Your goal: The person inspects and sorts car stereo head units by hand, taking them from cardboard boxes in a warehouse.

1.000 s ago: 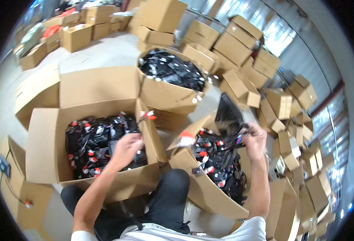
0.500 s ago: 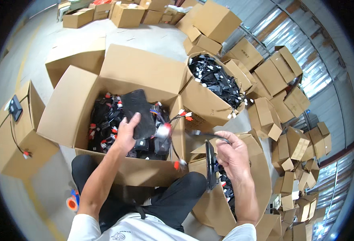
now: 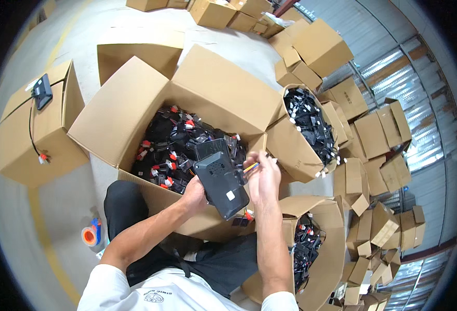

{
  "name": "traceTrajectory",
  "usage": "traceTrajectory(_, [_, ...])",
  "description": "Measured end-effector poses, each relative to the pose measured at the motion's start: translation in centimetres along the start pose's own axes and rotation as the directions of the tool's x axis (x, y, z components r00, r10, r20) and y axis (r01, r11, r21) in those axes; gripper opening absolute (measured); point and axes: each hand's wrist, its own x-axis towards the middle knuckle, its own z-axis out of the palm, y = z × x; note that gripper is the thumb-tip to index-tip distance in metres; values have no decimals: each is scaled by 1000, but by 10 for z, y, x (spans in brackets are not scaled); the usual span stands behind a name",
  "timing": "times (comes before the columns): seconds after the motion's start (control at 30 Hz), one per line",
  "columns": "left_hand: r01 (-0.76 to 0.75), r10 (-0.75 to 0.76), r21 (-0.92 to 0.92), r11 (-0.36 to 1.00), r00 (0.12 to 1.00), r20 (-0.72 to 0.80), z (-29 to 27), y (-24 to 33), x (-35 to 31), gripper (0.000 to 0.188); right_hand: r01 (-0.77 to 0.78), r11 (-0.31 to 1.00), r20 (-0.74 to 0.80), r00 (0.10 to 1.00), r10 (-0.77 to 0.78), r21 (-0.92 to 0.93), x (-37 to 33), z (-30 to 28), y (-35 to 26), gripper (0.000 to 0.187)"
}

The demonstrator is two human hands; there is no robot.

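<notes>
In the head view, the black device point(image 3: 219, 182) is lying over the near right corner of the open carton point(image 3: 223, 88), with grey floor point(image 3: 75, 205) showing beyond its left side. Its vented back is facing up at you, its long axis slanting from upper left to lower right. Your left hand point(image 3: 195, 195) is gripping its left edge; your right hand point(image 3: 266, 179) is curling at coloured wires point(image 3: 251, 167), pinch unconfirmed.

At centre, the person's bare left hand point(image 3: 195, 193) grips a flat black rectangular plastic device point(image 3: 221, 184) by its left edge; the bare right hand point(image 3: 265, 180) touches thin multicoloured wires point(image 3: 251, 167). Behind, a large open brown cardboard box point(image 3: 119, 109) holds black parts with red and white connectors point(image 3: 169, 140). Upper left, a black rectangular unit point(image 3: 43, 92) rests on another carton point(image 3: 26, 155).
</notes>
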Motion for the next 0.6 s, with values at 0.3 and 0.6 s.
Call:
traceTrajectory(0.3, [51, -51, 14, 999, 999, 18, 8, 39, -17, 28, 395, 601, 274, 918, -287, -695, -51, -18, 31, 38])
traceTrajectory(0.6, [14, -14, 28, 1000, 1000, -15, 11, 38, -21, 30, 298, 760, 153, 954, -257, -578, -75, -15, 57, 51])
